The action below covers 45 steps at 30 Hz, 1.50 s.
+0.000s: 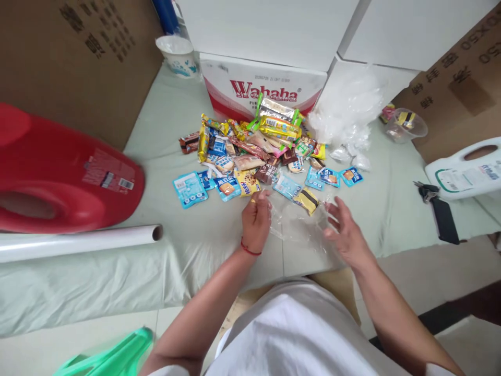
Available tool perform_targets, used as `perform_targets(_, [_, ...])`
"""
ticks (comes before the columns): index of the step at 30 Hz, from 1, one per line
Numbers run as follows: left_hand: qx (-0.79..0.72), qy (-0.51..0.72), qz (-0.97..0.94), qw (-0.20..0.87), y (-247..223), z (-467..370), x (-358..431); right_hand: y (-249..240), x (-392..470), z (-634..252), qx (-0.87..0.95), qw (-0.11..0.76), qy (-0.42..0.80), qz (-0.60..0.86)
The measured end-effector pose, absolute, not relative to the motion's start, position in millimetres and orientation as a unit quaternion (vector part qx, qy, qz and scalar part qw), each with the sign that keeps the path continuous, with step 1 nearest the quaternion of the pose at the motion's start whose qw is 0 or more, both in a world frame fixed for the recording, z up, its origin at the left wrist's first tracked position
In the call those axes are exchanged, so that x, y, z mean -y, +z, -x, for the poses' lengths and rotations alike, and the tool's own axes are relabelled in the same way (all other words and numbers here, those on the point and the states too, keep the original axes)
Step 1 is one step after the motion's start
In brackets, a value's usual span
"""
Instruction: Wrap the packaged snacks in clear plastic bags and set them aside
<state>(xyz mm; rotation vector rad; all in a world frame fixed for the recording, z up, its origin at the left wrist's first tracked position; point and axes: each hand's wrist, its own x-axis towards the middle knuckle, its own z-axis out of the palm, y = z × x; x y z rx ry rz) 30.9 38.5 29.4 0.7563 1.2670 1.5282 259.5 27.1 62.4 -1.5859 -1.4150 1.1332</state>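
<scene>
A clear plastic bag (299, 227) stretches between my two hands near the table's front edge. My left hand (256, 222), with a red string on its wrist, is closed on the bag's left side. On the other side my right hand (346, 232) has its fingers spread and curved beside the bag. Just beyond lies a yellow packet with a dark stripe (306, 200), close to a light blue packet (287, 186). A large pile of wrapped snacks (250, 149) covers the middle of the table, with several blue packets (190, 189) along its front.
A Wahaha box (262, 89) stands behind the pile. Crumpled clear plastic (344, 115) and a clear cup (407, 125) are at right, near a white jug (465, 167) and keys with a black case (444, 219). At left are a red jug (66, 172) and white roll (78, 241).
</scene>
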Motion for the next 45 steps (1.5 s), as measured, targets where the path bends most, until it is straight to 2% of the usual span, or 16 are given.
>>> perform_targets(3, [-0.52, 0.636, -0.293, 0.488, 36.8, -33.4, -17.3, 53.2, -36.2, -223.2, 0.521, 0.368, 0.456, 0.62])
perform_targets(7, [-0.554, 0.64, -0.155, 0.509, 45.1, -12.5, 18.4, 40.5, -38.3, -209.3, 0.462, 0.405, 0.45, 0.648])
perform_targets(10, [-0.605, 0.594, -0.066, 0.526, 44.5, 13.3, 52.2, 32.1, -37.7, -213.3, 0.474, 0.378, 0.469, 0.642])
perform_targets(14, [-0.661, 0.525, -0.052, 0.534, 41.5, 43.8, 101.7, 24.5, -37.2, -215.3, 0.52, 0.328, 0.485, 0.622])
perform_targets(16, [-0.717, 0.501, -0.091, 0.476, 48.1, 52.6, 123.7, 22.9, -38.7, -216.4, 0.543, 0.308, 0.473, 0.622])
perform_targets(19, [-0.795, 0.497, -0.243, 0.246, 72.4, 51.3, 142.1, 23.2, -43.6, -218.7, 0.591, 0.29, 0.429, 0.619])
perform_targets(21, [-0.761, 0.479, -0.412, 0.147, 89.1, 40.7, 137.6, 25.2, -47.5, -218.7, 0.623, 0.284, 0.402, 0.609])
perform_targets(25, [-0.592, 0.348, -0.7, 0.196, 84.6, 14.8, 85.0, 31.3, -51.9, -218.8, 0.663, 0.274, 0.361, 0.596])
perform_targets(29, [-0.643, 0.176, -0.723, 0.182, 36.9, 15.0, 20.1, 34.1, -51.1, -240.3, 0.675, 0.257, 0.314, 0.616])
perform_targets(33, [-0.593, 0.133, -0.774, 0.179, 6.2, 33.1, -1.8, 42.2, -42.4, -263.6, 0.73, 0.288, 0.112, 0.61])
perform_targets(35, [-0.579, 0.129, -0.785, 0.178, 2.8, 38.2, -1.6, 48.4, -31.2, -255.0, 0.794, 0.295, 0.058, 0.528])
perform_targets(37, [-0.575, 0.126, -0.79, 0.172, 2.5, 39.7, -0.6, 51.6, -14.0, -230.9, 0.892, 0.228, 0.114, 0.372])
perform_targets(38, [-0.575, 0.126, -0.791, 0.169, 2.5, 39.9, -0.8, 51.3, -3.8, -215.8, 0.931, 0.165, 0.167, 0.279])
perform_targets(41, [-0.571, 0.123, -0.794, 0.167, 1.7, 42.0, -4.2, 46.9, 25.6, -177.9, 0.945, 0.037, 0.316, 0.072])
perform_targets(45, [-0.541, 0.125, -0.812, 0.179, 1.3, 52.6, -11.9, 52.2, 36.6, -168.2, 0.836, -0.021, 0.546, -0.061])
